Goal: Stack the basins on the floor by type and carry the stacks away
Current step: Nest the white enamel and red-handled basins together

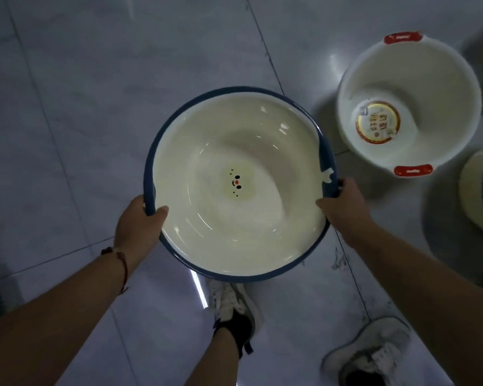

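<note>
Head view: both hands (140,221) (343,201) grip one blue-rimmed basin (234,151); two basins (407,107) (477,196) stand beside.

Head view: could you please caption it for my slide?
Both hands, left hand and right hand, grip a blue-rimmed basin.

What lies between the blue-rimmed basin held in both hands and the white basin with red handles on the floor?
In the head view, only bare tiled floor separates the blue-rimmed basin from the red-handled basin; nothing stands in that gap.
</note>
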